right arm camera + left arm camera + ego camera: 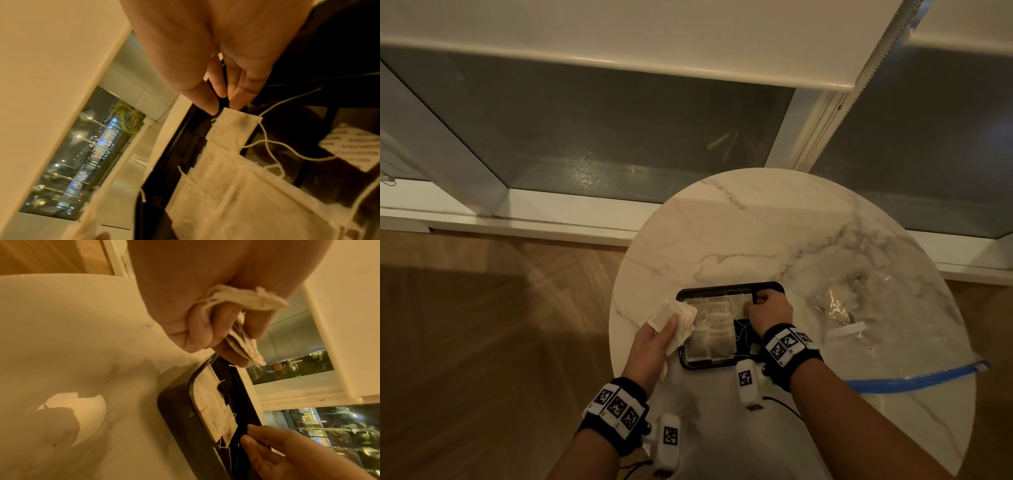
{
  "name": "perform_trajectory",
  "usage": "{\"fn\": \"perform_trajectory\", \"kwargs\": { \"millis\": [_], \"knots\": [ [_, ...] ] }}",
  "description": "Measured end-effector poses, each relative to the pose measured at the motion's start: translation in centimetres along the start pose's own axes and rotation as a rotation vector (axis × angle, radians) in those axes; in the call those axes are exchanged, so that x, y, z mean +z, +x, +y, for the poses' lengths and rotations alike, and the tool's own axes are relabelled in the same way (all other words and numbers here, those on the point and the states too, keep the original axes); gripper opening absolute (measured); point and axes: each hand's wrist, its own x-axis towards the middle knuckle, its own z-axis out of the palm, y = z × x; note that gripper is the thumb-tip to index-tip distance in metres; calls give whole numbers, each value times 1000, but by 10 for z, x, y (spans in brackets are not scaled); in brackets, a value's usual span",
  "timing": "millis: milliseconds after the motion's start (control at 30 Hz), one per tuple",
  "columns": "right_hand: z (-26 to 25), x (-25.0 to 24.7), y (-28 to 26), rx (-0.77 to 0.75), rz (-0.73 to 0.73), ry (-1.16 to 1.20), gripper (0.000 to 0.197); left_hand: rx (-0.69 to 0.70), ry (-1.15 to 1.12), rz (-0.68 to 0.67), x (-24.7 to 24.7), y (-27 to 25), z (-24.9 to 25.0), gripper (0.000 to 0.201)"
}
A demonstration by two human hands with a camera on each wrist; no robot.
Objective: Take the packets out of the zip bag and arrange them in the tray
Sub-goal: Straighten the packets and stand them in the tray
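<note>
A black rectangular tray (726, 365) sits low in the centre of the head view, its left side covered by overlapping white packets (714, 334) with loose strings. A small stack of packets (676, 318) hangs just left of the tray. The clear zip bag (887, 346), blue-sealed, lies crumpled at the right

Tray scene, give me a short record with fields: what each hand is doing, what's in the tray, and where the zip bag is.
left hand: holds a stack of packets at the tray's left edge
right hand: fingertips on a packet at the tray's far end
tray: black, on the table, holds overlapping rows of packets with strings
zip bag: flat on the table, right of the tray
</note>
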Motion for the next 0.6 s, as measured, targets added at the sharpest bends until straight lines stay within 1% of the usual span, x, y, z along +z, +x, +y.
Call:
{"fn": "perform_trajectory", "kwargs": {
  "millis": [67, 100, 133, 200, 267, 300, 367, 400, 500, 600],
  "knots": [
    [-4, -9, -7, -16, 5, 76, 30, 25, 38, -22, 1, -2, 4, 29],
    [-7, -14, -13, -33, -28, 146, 24, 39, 54, -35, 2, -1, 4, 30],
    [-10, -20, -20, -61, -93, 231, 18, 59, 62, -50, 3, -2, 6, 30],
    [-18, -35, -42, -136, -288, 347, 13, 113, 79, -91, 7, -5, 7, 26],
    [-22, -48, -62, -244, -442, 364, 13, 151, 105, -125, 13, -9, 9, 23],
    [-22, -52, -70, -293, -482, 366, 14, 168, 119, -142, 16, -10, 10, 23],
    [-20, -55, -80, -356, -516, 384, 14, 183, 121, -181, 22, -14, 12, 25],
    [-18, -55, -84, -362, -512, 399, 13, 184, 118, -199, 26, -15, 12, 27],
    [-15, -55, -89, -332, -458, 492, 9, 178, 110, -226, 33, -18, 10, 30],
    [-12, -59, -89, -318, -446, 531, 9, 175, 95, -231, 36, -22, 9, 31]
  ]
}}
